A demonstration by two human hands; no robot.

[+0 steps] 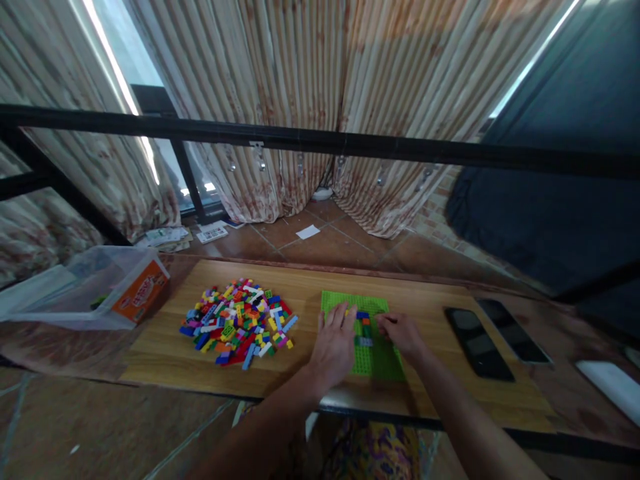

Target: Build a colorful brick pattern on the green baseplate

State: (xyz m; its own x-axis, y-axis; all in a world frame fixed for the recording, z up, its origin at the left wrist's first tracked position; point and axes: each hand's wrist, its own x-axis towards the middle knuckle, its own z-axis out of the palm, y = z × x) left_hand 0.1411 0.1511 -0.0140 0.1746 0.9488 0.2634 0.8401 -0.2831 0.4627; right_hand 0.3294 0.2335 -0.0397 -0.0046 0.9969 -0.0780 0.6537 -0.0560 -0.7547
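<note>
A green baseplate [383,367] lies on the wooden board, with a few bricks [365,327] in blue, orange, green and grey set on its middle. My left hand [334,340] rests flat over the plate's left side, fingers stretched out and pointing away from me. Over the right side, my right hand [403,335] has its fingers curled together close to the bricks. Whatever may be between those fingertips is too small to make out. To the left of my hands sits a heap of loose toy bricks [240,320] in many colours.
A clear plastic box [95,313] with an orange label stands at the far left. Two dark phones, one on the board [480,343] and one beyond it [515,330], lie to the right. A black metal bar [300,139] crosses ahead, before striped curtains [295,67].
</note>
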